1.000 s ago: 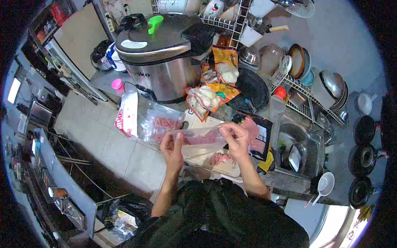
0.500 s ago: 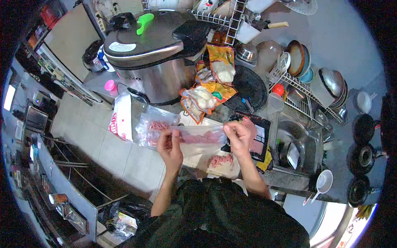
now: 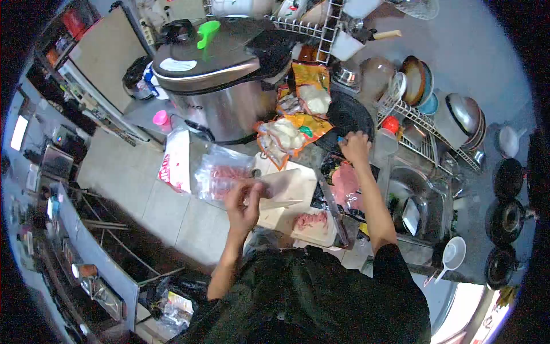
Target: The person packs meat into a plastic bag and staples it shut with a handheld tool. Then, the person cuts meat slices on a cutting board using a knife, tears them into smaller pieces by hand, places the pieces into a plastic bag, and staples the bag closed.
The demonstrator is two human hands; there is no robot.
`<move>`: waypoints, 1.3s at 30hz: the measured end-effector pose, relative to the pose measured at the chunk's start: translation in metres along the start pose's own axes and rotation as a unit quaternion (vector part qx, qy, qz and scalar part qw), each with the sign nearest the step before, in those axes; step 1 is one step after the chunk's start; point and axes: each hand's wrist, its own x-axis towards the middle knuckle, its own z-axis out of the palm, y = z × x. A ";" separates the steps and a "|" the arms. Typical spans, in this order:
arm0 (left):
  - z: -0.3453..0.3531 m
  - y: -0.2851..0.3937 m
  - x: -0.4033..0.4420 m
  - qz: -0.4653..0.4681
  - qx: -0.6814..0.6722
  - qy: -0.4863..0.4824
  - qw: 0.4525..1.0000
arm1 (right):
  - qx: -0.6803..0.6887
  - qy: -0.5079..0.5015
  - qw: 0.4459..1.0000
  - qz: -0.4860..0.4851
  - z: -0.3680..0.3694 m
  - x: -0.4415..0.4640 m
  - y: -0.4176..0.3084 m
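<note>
My left hand (image 3: 243, 205) is closed over the cutting board (image 3: 289, 186), pinching a thin pale strip that looks like the clear plastic bag (image 3: 281, 203) seen edge-on. My right hand (image 3: 356, 147) reaches to the black round plate (image 3: 346, 112), its fingers closed around a small blue item (image 3: 341, 139) mostly hidden by them. Left of the board lies another clear bag (image 3: 220, 172) with pink meat strips inside. A small pile of meat strips (image 3: 311, 221) rests on the board's near part. Below my right forearm is a black package (image 3: 326, 166) with pink meat slices (image 3: 345, 182).
Orange food packets (image 3: 286, 137) lie beside a large steel cooker (image 3: 217, 109). A white bag with red print (image 3: 177, 157) sits at the counter's left edge. To the right are a sink (image 3: 421, 183) and a dish rack (image 3: 421, 123) with bowls.
My right hand has let go of the stretched bag and moved up and right to the blue item on the black plate. My left hand stays near the board, slightly to the right.
</note>
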 end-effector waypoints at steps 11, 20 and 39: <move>-0.025 0.060 0.024 0.092 0.076 -0.084 0.989 | 0.051 0.015 0.998 0.031 0.018 0.013 0.006; -0.025 0.104 0.036 0.187 0.191 -0.177 0.947 | 0.624 -0.049 0.708 -0.327 -0.130 -0.102 -0.068; 0.014 0.144 -0.015 0.265 0.193 -0.237 0.915 | 0.286 -0.084 0.836 -0.461 -0.263 -0.210 -0.063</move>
